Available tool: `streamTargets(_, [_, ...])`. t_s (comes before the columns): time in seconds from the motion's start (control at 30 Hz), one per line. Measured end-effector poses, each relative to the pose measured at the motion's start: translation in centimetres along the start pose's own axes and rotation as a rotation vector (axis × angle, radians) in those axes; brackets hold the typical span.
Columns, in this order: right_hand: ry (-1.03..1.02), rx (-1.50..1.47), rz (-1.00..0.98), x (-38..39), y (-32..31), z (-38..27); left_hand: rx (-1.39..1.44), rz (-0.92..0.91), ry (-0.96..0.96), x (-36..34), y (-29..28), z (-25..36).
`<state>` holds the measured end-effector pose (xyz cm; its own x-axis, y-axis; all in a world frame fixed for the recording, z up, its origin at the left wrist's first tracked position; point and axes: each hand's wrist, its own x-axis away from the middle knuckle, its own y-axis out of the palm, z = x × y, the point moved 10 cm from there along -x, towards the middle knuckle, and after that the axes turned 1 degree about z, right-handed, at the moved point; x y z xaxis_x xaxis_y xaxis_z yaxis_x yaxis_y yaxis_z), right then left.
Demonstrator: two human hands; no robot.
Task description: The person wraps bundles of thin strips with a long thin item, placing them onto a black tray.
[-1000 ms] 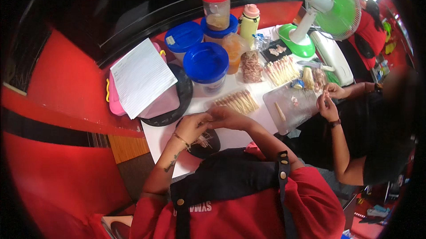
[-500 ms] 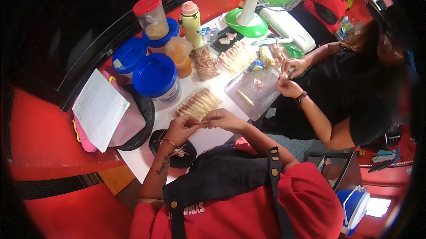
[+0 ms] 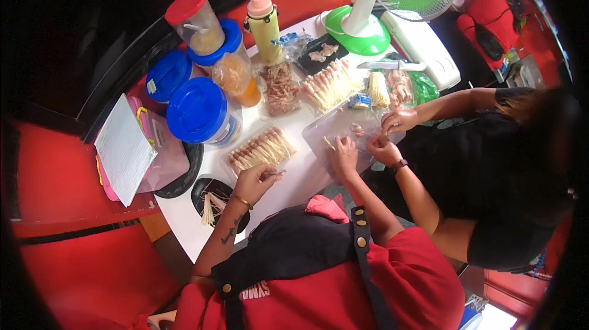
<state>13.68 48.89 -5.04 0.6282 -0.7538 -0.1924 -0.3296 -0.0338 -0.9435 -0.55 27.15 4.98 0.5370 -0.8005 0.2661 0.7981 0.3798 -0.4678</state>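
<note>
Pinching a thin scrap (image 3: 279,173) left of the clear board (image 3: 336,124), the left hand (image 3: 254,183) could drop it if its hold loosens. The right hand (image 3: 345,157) meets the pale bundle (image 3: 329,143) on the board, grasp unclear; a nudge could roll it.

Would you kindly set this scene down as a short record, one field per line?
Left hand: pinching a small, thin piece, kind unclear
Right hand: at a slim pale bundle on a clear plastic board
Just beyond left hand: clear rectangular tray of pale, pink-wrapped bundles
Black round plate: holds loose pale strands
Co-worker's hands: close together by the board's right side
Farther back: green-and-white fan, yellow bottle with pink cap
</note>
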Motion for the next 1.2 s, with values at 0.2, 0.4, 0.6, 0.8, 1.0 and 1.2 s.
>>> streamTargets(0.2, [-0.077,0.017,0.073,0.9,0.9,-1.0,0.122,0.087,-0.072,0.8,-0.5,-2.2])
streamTargets(0.4, [-0.074,0.065,0.088,1.0,1.6,-0.6,0.124,0.082,-0.147,1.4,-0.6,-2.9])
streamTargets(0.6, [-0.072,0.190,-0.014,0.6,2.5,-0.9,0.199,0.067,-0.125,1.8,0.1,-4.8])
streamTargets(0.8, [-0.006,-0.070,-0.041,-0.4,2.9,1.4,-0.002,-0.064,-0.005,-1.1,3.0,-3.6])
streamTargets(1.0, [0.381,-0.690,-0.240,-0.6,1.7,5.5,0.271,-0.200,0.113,-8.9,11.4,-2.2])
streamTargets(1.2, [0.379,-0.928,-0.207,-2.1,1.3,8.2,0.804,-0.203,-0.362,-13.5,18.6,-4.1])
